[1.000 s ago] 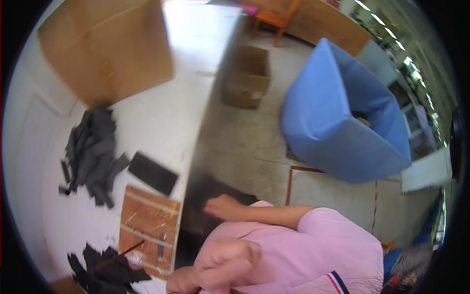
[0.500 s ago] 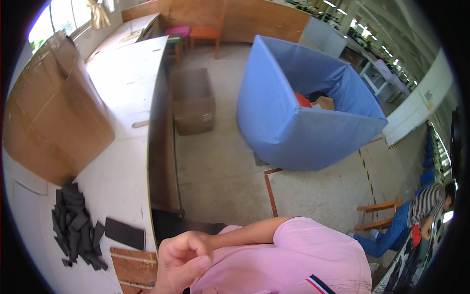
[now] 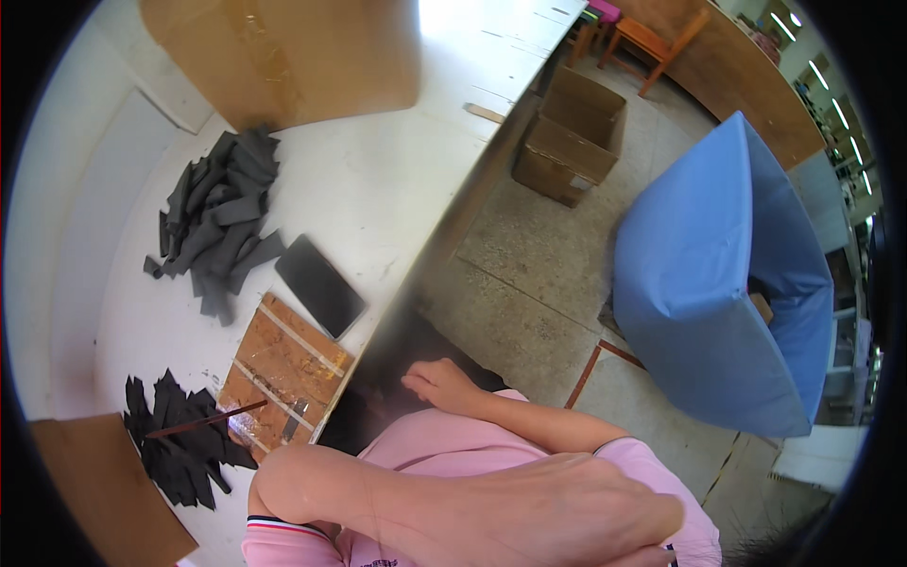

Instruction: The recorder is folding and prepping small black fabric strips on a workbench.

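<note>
Black strips [image 3: 179, 452] are seen in a ragged heap at the near left of the white table [image 3: 378, 180], just beside a brown board [image 3: 288, 370] crossed by pale tape lines, and a thin reddish rod [image 3: 203, 420] is laid from heap to board. No piece is held. The right hand [image 3: 439, 383] is rested, loosely open and empty, on a dark surface below the table edge, close to the board but not touching it. Of the left arm only the bent forearm [image 3: 472, 510] is shown across the lower frame, so the state of the left hand cannot be told. Beyond the board a flat black slab [image 3: 319, 285] is laid, and farther off a second, larger heap of grey-black strips [image 3: 217, 222]. Handling is judged paused, with both heaps left unsorted. Farthest are a carton [image 3: 570, 137] and a blue bin [image 3: 727, 283] on the floor.
</note>
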Action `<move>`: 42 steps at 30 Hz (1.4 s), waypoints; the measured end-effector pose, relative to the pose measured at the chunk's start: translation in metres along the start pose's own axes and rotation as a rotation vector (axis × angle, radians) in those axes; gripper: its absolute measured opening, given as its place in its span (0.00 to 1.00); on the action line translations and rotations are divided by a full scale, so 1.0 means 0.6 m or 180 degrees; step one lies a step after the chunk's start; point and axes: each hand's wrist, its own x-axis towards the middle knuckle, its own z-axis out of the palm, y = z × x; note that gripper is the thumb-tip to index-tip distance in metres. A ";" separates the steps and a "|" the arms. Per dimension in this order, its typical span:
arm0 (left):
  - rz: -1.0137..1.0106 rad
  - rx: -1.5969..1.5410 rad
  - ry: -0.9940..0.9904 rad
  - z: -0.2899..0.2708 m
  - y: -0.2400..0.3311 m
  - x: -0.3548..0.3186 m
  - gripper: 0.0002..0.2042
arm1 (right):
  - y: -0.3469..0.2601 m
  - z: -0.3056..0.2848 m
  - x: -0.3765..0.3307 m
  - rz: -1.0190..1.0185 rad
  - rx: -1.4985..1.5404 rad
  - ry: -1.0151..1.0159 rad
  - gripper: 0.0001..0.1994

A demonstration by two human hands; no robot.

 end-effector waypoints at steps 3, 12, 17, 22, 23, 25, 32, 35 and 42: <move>0.0518 -0.0090 0.0898 0.028 -0.053 -0.054 0.05 | 0.000 -0.007 -0.004 0.0316 -0.0053 -0.0001 0.10; -0.2937 0.1408 0.3303 0.240 -0.280 -0.248 0.14 | -0.110 -0.085 0.019 -0.1444 -0.1297 0.1307 0.09; -0.3243 0.0750 0.3707 0.355 -0.298 -0.306 0.25 | -0.216 -0.053 0.190 -0.2041 -0.1788 0.1209 0.38; -0.3225 0.0630 0.3914 0.430 -0.297 -0.331 0.24 | -0.258 0.034 0.317 -0.1814 -0.2917 0.0822 0.51; -0.3049 0.0848 0.3998 0.444 -0.296 -0.336 0.22 | -0.250 0.057 0.339 -0.1806 -0.3073 0.0777 0.51; -0.2761 0.0692 0.4339 0.459 -0.286 -0.354 0.21 | -0.237 0.105 0.375 -0.1577 -0.3173 0.0682 0.50; -0.1435 0.0712 0.6259 0.450 -0.208 -0.413 0.09 | -0.214 0.191 0.520 -0.0881 -0.3299 0.0791 0.47; -0.2089 0.2035 0.7274 0.384 -0.156 -0.530 0.04 | -0.230 0.187 0.582 -0.0930 -0.2785 0.0368 0.49; -0.4596 0.4301 0.6429 0.220 -0.157 -0.816 0.17 | -0.270 0.166 0.445 -0.2019 -0.1856 0.0607 0.39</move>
